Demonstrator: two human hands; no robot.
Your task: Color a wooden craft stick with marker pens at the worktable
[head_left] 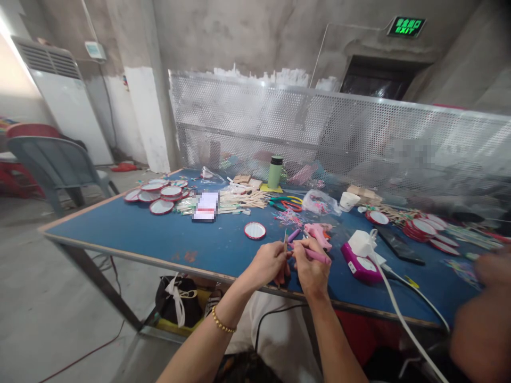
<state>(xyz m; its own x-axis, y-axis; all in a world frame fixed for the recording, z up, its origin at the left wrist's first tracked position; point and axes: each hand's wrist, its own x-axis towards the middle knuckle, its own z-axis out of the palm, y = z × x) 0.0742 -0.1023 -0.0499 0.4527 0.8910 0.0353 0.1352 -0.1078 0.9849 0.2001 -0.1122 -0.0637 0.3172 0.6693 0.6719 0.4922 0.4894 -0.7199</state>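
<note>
My right hand [312, 274] is closed round a pink marker pen [318, 256], whose front end points left toward my other hand. My left hand [268, 261] pinches a thin wooden stick [286, 237] that stands up above the fingers. The two hands nearly meet at the table's front edge, and the pen's tip is hidden between them. Just beyond lie a purple pen or cap [294, 235] and a pink glue gun [318, 235]. A round white disc with a red rim [255, 230] lies flat to the left of the hands.
Red-rimmed discs [161, 206] are piled at the left, with more [423, 227] at the right. Loose sticks [255, 199], scissors [292, 204] and a green bottle [275, 173] stand behind. A purple power strip [361, 266] trails white cables. Another person's blurred arm [485, 324] is at the right.
</note>
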